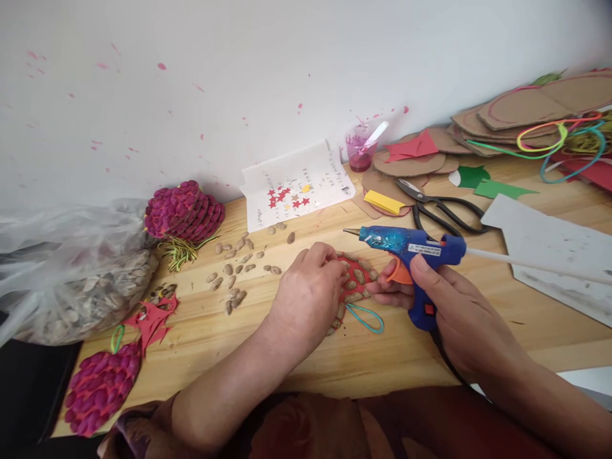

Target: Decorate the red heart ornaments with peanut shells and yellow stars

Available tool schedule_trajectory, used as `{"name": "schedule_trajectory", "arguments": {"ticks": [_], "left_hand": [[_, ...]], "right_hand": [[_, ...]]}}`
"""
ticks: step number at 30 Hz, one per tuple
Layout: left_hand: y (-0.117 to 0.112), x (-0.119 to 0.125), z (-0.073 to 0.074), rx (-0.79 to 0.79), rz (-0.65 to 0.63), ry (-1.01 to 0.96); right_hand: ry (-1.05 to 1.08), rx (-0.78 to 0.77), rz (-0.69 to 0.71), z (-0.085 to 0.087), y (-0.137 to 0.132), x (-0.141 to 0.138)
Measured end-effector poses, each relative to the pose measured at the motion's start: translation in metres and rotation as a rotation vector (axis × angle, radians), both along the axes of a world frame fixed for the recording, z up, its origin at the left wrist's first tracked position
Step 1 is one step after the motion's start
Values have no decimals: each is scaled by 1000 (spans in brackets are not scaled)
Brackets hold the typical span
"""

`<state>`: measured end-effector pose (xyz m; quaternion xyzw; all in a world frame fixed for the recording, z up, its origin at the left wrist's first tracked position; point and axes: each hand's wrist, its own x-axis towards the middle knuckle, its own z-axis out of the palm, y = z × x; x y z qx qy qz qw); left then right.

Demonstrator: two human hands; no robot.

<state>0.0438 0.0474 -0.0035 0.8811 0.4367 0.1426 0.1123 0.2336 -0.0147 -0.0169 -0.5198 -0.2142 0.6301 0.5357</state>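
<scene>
My right hand (459, 306) is wrapped round a blue glue gun (418, 248) with an orange trigger. The gun's metal nozzle points left, and a white glue stick (507, 260) sticks out of its back. My left hand (308, 296) is closed, with its fingertips pressed down at the left side of a red piece (351, 271) studded with peanuts. Whatever those fingers pinch is hidden. A turquoise cord loop (367, 320) extends from the red piece's lower edge. Loose peanuts (230, 269) lie scattered on the wooden table left of my left hand.
Scissors (442, 207), cardboard ovals (530, 115) and a white sheet (564, 255) lie to the right. Against the wall stand a pink-stained cup (361, 150) and paper with stars (299, 188). A bag of peanuts (95, 287) and finished magenta pieces (102, 386) are at left.
</scene>
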Motion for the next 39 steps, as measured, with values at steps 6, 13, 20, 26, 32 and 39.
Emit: {"name": "schedule_trajectory", "arguments": {"ticks": [6, 13, 20, 26, 32, 39], "left_hand": [[-1, 1, 1, -7, 4, 10], [-1, 3, 0, -8, 14, 12], [-1, 3, -3, -6, 12, -3], [-2, 5, -3, -17, 15, -12], [0, 0, 1, -67, 21, -86], [7, -6, 6, -33, 52, -192]], "right_hand": [[-1, 9, 1, 1, 0, -1], [-24, -1, -1, 0, -1, 0], [-25, -9, -6, 0, 0, 0], [-26, -18, -11, 2, -2, -1], [-33, -14, -19, 1, -1, -2], [-53, -2, -42, -2, 2, -3]]}}
